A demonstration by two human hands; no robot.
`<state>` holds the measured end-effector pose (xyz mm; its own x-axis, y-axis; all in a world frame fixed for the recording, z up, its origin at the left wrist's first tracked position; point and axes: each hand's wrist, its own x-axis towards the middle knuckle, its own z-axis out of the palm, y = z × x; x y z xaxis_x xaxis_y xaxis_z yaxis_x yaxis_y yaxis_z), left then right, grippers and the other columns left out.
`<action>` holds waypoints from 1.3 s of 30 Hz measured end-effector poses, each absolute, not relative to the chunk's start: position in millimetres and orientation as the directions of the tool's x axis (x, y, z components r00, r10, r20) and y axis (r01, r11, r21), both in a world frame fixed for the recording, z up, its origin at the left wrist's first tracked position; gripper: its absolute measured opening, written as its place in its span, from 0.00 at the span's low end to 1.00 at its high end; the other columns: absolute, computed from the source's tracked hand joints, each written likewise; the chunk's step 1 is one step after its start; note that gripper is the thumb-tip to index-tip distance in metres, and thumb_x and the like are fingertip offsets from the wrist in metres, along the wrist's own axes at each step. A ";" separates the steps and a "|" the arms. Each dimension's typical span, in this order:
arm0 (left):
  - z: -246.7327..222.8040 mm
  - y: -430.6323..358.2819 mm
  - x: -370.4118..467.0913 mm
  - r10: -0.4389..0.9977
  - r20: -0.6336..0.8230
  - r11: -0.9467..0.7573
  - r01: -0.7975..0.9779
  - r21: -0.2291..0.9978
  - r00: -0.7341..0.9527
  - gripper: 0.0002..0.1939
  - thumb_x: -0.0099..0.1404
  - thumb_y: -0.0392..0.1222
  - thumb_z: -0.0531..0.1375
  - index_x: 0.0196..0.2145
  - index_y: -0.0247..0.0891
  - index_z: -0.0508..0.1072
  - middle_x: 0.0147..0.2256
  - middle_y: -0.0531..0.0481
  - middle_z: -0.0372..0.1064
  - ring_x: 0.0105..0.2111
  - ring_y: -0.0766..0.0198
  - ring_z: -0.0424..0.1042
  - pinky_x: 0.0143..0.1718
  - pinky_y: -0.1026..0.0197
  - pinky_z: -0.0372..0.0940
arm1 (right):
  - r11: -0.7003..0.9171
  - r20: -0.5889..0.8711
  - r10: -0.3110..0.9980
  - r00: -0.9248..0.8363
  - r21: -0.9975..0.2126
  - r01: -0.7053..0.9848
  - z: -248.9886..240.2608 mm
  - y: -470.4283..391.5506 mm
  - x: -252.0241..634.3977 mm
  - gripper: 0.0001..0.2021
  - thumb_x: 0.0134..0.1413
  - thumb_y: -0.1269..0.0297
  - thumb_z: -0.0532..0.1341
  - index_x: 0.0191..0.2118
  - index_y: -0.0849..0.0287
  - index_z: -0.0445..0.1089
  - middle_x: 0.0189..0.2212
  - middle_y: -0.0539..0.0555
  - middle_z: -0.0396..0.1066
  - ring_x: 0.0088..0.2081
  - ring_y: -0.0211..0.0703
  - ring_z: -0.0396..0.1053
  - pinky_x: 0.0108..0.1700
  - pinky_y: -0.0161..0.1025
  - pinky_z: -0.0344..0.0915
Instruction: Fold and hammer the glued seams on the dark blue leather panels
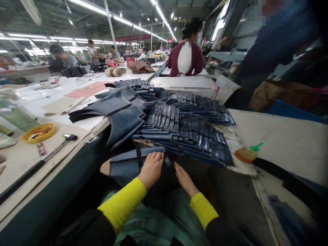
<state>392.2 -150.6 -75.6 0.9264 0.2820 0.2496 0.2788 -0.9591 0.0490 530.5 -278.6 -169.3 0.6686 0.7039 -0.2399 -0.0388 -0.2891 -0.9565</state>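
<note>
A dark blue leather-like panel [125,164] with black strips across it lies in front of me, above my lap. My left hand [153,169] grips it near its right end, fingers bent over the top face and the thumb out of sight. Close to the panel's dark right edge is my right hand [185,179], its fingers stretched out side by side; whether the fingertips touch the edge is unclear. Just beyond both hands, a large overlapping pile of similar blue pieces [164,118] covers the table corner, several with shiny dark strips.
On the left table lie a hammer [69,137], a yellow dish [38,132] and a small pink tool [41,149]. A bottle with a green nozzle [247,153] lies at right. One person [185,58] sits ahead; another in dark clothes [274,41] stands close at right.
</note>
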 end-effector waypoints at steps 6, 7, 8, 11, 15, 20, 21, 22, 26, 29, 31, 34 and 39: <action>-73.4 -146.5 393.9 0.269 0.214 -0.963 0.266 0.044 0.939 0.21 0.64 0.33 0.47 0.55 0.33 0.60 0.45 0.41 0.64 0.45 0.56 0.61 0.44 0.55 0.59 | -0.297 0.239 0.751 0.615 -0.710 0.638 -131.6 -294.1 550.9 0.20 0.57 0.57 0.51 0.52 0.60 0.64 0.45 0.61 0.63 0.49 0.51 0.61 0.54 0.50 0.58; -72.9 -146.5 393.7 0.270 0.215 -0.963 0.266 0.046 0.939 0.21 0.64 0.33 0.47 0.55 0.33 0.60 0.45 0.41 0.64 0.45 0.56 0.61 0.44 0.55 0.59 | -0.253 0.313 0.767 0.560 -0.654 0.713 -118.8 -290.5 547.6 0.20 0.58 0.59 0.51 0.53 0.60 0.63 0.46 0.61 0.63 0.49 0.51 0.60 0.54 0.50 0.58; -72.5 -146.5 393.5 0.272 0.217 -0.962 0.267 0.052 0.938 0.21 0.64 0.33 0.47 0.55 0.33 0.60 0.45 0.41 0.64 0.45 0.56 0.61 0.44 0.55 0.59 | -0.209 0.361 0.788 0.499 -0.605 0.768 -106.3 -285.5 542.9 0.19 0.59 0.61 0.50 0.54 0.59 0.63 0.46 0.61 0.63 0.49 0.50 0.60 0.54 0.49 0.58; -71.8 -146.2 391.6 0.277 0.218 -0.961 0.265 0.083 0.936 0.21 0.64 0.32 0.47 0.55 0.34 0.60 0.47 0.43 0.64 0.47 0.57 0.61 0.46 0.55 0.59 | -0.125 0.400 0.844 0.358 -0.502 0.856 -80.3 -268.0 526.3 0.18 0.60 0.65 0.50 0.54 0.59 0.63 0.46 0.59 0.63 0.47 0.49 0.60 0.52 0.47 0.60; -72.7 -142.6 386.3 0.288 0.209 -0.954 0.261 0.148 0.935 0.20 0.64 0.32 0.48 0.54 0.36 0.62 0.48 0.45 0.64 0.47 0.58 0.61 0.48 0.57 0.59 | -0.143 0.376 0.865 0.331 -0.448 0.883 -79.1 -253.8 512.6 0.18 0.61 0.67 0.49 0.54 0.57 0.64 0.46 0.59 0.64 0.46 0.49 0.60 0.50 0.47 0.62; -78.1 -135.6 374.5 0.264 0.228 -0.955 0.221 0.199 0.937 0.21 0.63 0.31 0.49 0.54 0.32 0.62 0.52 0.44 0.63 0.50 0.57 0.61 0.53 0.56 0.58 | -0.221 0.325 0.874 0.361 -0.395 0.892 -86.1 -251.1 506.3 0.18 0.62 0.69 0.47 0.55 0.57 0.63 0.45 0.59 0.65 0.46 0.49 0.60 0.48 0.46 0.64; -79.3 -134.7 372.1 0.265 0.238 -0.954 0.219 0.204 0.934 0.21 0.63 0.31 0.49 0.55 0.32 0.62 0.52 0.43 0.63 0.50 0.57 0.61 0.53 0.55 0.58 | -0.231 0.318 0.876 0.363 -0.383 0.894 -85.4 -250.4 505.4 0.18 0.62 0.70 0.47 0.55 0.57 0.63 0.45 0.59 0.65 0.46 0.49 0.59 0.48 0.45 0.64; -80.3 -134.0 370.0 0.268 0.248 -0.953 0.219 0.209 0.931 0.22 0.63 0.31 0.48 0.55 0.33 0.62 0.52 0.43 0.63 0.50 0.57 0.61 0.53 0.55 0.58 | -0.239 0.315 0.876 0.365 -0.373 0.896 -84.3 -249.5 504.5 0.18 0.62 0.70 0.47 0.54 0.58 0.64 0.44 0.59 0.65 0.46 0.49 0.59 0.48 0.45 0.64; -81.5 -133.1 364.1 0.274 0.283 -0.951 0.216 0.220 0.919 0.21 0.64 0.32 0.50 0.55 0.33 0.62 0.52 0.42 0.63 0.50 0.58 0.62 0.53 0.55 0.59 | -0.236 0.320 0.879 0.352 -0.349 0.907 -80.7 -243.2 496.9 0.17 0.62 0.71 0.47 0.53 0.59 0.65 0.44 0.59 0.65 0.46 0.48 0.60 0.47 0.45 0.65; -80.3 -131.3 358.2 0.265 0.306 -0.956 0.208 0.205 0.915 0.20 0.65 0.32 0.50 0.55 0.32 0.62 0.51 0.42 0.64 0.50 0.59 0.62 0.54 0.55 0.59 | -0.224 0.320 0.887 0.334 -0.334 0.915 -80.7 -236.6 486.3 0.17 0.62 0.71 0.48 0.53 0.58 0.65 0.43 0.59 0.66 0.46 0.48 0.60 0.47 0.44 0.65; -78.5 -129.2 351.3 0.279 0.303 -0.955 0.231 0.186 0.911 0.20 0.65 0.33 0.50 0.54 0.32 0.62 0.51 0.43 0.64 0.49 0.59 0.62 0.54 0.55 0.59 | -0.227 0.311 0.892 0.328 -0.318 0.921 -81.0 -231.9 478.4 0.17 0.62 0.70 0.48 0.53 0.59 0.64 0.43 0.59 0.66 0.46 0.47 0.60 0.47 0.43 0.65; -74.1 -126.2 338.2 0.338 0.286 -0.940 0.303 0.158 0.897 0.20 0.66 0.35 0.50 0.55 0.33 0.61 0.51 0.43 0.64 0.49 0.58 0.62 0.53 0.55 0.59 | -0.230 0.305 0.901 0.310 -0.272 0.935 -80.8 -225.5 468.7 0.17 0.61 0.71 0.49 0.54 0.60 0.64 0.44 0.59 0.66 0.46 0.47 0.59 0.47 0.42 0.65; -69.5 -125.1 322.8 0.391 0.273 -0.920 0.377 0.105 0.879 0.19 0.66 0.35 0.50 0.55 0.33 0.61 0.50 0.45 0.65 0.48 0.58 0.62 0.53 0.55 0.57 | -0.246 0.296 0.909 0.292 -0.182 0.952 -80.4 -218.5 458.4 0.17 0.60 0.72 0.52 0.54 0.62 0.63 0.44 0.59 0.65 0.45 0.48 0.60 0.45 0.42 0.66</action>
<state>322.8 -125.1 -69.5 0.8790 0.3911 0.2727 0.3770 -0.9203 0.1045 458.4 -218.5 -80.4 0.2919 0.9094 0.2962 0.9519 -0.2462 -0.1823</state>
